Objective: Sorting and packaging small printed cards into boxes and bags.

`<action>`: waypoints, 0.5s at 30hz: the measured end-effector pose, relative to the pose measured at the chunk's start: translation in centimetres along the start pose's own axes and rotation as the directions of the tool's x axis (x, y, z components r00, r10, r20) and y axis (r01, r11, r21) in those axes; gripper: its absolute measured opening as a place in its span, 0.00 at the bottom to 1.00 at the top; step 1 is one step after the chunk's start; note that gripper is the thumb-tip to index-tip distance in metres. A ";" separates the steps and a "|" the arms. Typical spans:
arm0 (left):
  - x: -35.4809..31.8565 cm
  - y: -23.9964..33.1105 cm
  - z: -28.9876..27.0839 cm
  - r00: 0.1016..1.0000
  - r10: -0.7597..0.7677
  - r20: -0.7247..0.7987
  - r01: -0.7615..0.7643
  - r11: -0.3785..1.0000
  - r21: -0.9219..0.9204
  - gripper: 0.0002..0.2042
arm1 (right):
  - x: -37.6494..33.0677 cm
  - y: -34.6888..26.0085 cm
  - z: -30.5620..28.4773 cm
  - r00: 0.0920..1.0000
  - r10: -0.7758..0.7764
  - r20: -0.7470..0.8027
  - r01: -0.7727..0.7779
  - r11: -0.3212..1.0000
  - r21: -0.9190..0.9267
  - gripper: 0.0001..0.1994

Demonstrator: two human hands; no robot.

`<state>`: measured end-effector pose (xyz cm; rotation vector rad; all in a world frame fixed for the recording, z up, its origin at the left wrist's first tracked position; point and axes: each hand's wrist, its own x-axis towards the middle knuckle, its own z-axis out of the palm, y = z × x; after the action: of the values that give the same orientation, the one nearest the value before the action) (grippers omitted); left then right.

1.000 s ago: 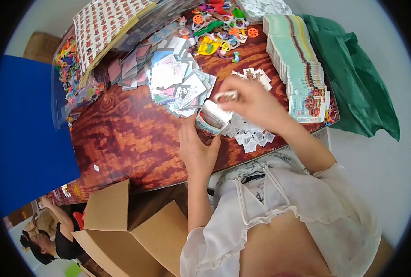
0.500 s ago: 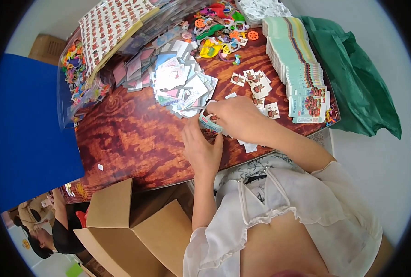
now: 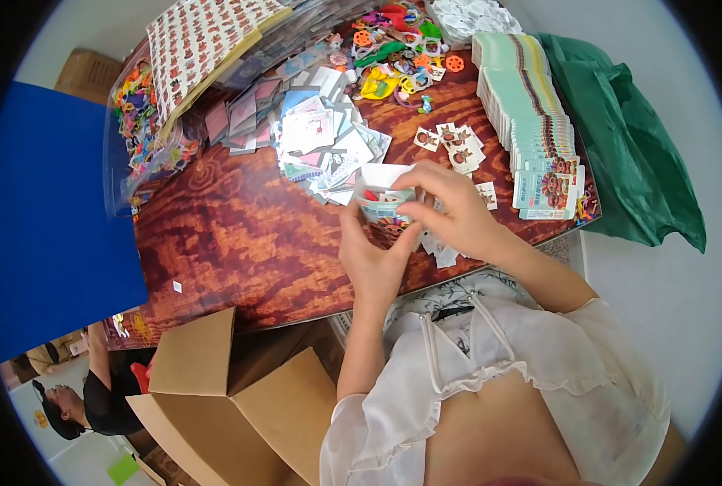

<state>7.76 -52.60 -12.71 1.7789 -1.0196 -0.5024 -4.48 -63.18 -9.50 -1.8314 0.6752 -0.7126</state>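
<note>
Red-brown wood grain spreads across the desk (image 3: 215, 251) on my feed. Between my left grip (image 3: 373, 261) and right grip (image 3: 456, 212) sits a small printed carton (image 3: 384, 214), its flap up, touching both, so neither is nearer; foreshortening hides its long axis from me. My left grip wraps it, holding; my right bends around its right edge, but whether it pinches I cannot tell. Beyond the left grip lie loose cards (image 3: 308, 134); beyond the right, picture squares (image 3: 463, 154), with stacked pale green cartons (image 3: 516, 97) farther right, their lettering too small to read.
</note>
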 end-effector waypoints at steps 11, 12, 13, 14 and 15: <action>-0.5 1.8 0.1 0.947 -0.078 0.311 0.264 0.740 -0.619 0.33 | -0.9 2.0 -3.9 0.981 0.159 0.108 -0.190 0.885 0.425 0.04; -0.3 0.7 -0.3 0.912 -0.075 0.403 0.317 0.753 -0.577 0.32 | -1.2 2.8 -4.1 0.985 0.123 0.122 -0.161 0.909 0.385 0.04; -0.1 0.2 -0.5 0.868 -0.075 0.491 0.366 0.765 -0.530 0.31 | -1.3 3.1 -4.4 0.985 0.126 0.114 -0.161 0.909 0.386 0.04; -0.1 0.7 -0.6 0.876 -0.088 0.474 0.359 0.776 -0.519 0.25 | -1.5 3.2 -4.5 0.984 0.106 0.142 -0.150 0.925 0.349 0.04; -0.1 0.6 -0.5 0.870 -0.087 0.485 0.364 0.776 -0.515 0.25 | -1.7 3.1 -4.6 0.981 0.089 0.171 -0.139 0.940 0.312 0.04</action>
<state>7.81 -52.30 -11.92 1.2344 -0.8016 -1.2830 -9.36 -65.79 -11.23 -1.5142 0.5237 -0.5605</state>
